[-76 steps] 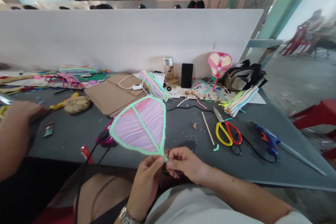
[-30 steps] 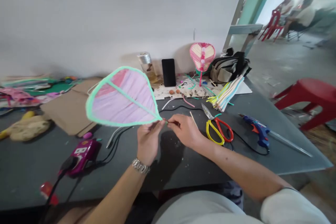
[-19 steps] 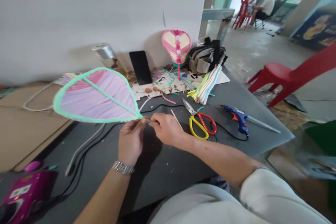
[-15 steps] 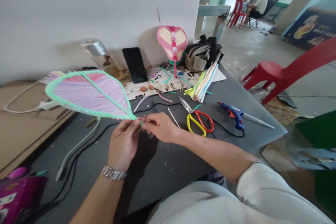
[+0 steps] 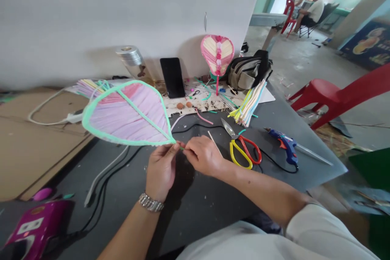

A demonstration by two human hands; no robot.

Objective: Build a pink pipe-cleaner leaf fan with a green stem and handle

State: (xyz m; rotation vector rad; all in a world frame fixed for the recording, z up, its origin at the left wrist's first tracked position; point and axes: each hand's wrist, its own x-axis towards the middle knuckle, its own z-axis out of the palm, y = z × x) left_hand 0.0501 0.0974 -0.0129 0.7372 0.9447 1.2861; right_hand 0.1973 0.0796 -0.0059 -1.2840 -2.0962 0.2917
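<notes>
A leaf-shaped hand fan (image 5: 137, 115) in lilac and pink, edged and ribbed in mint green, is held up over the dark table. My left hand (image 5: 161, 166) pinches its narrow base between thumb and fingers. Just to the right, my right hand (image 5: 204, 154) is closed on the short green stem end of the same fan; the fingers cover most of that stem. Scissors (image 5: 240, 146) with one yellow and one red handle lie right of my right hand. A blue glue gun (image 5: 283, 144) with a clear glue stick rests farther right.
At the back stand a pink and cream fan (image 5: 217, 55), a phone (image 5: 172, 77), a lidded jar (image 5: 134, 61) and a bag (image 5: 250, 71). A bundle of pipe cleaners (image 5: 251, 103) lies before the bag. Cables, cardboard (image 5: 36, 138) and a magenta device (image 5: 39, 227) are left. Two people sit far off.
The camera view has swung left, so the whole scene sits farther right. Both hands still hold the fan's base, and its face has tilted slightly more toward me.
</notes>
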